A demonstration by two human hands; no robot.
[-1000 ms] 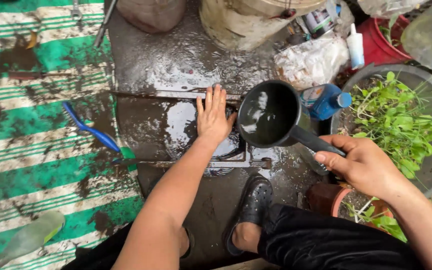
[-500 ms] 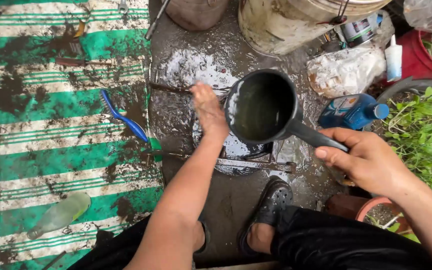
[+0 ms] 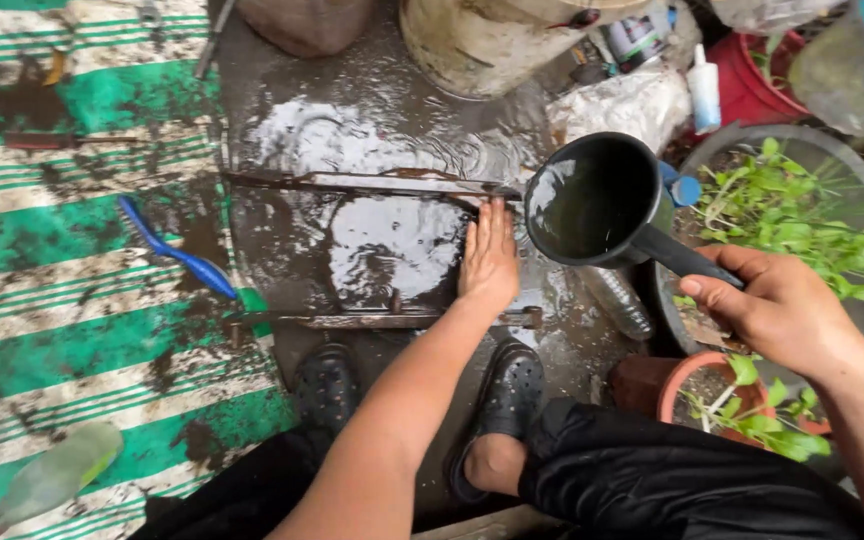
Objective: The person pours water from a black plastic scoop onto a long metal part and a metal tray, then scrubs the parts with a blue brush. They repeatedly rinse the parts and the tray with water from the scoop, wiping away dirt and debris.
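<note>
Wet, muddy ground [image 3: 372, 120] lies beside a green striped mat [image 3: 52, 300]. The left hand [image 3: 489, 258] rests flat on it, fingers spread open. The right hand [image 3: 782, 310] is wrapped tight around the handle of a black scoop [image 3: 592, 200] holding water, just above the ground.
</note>
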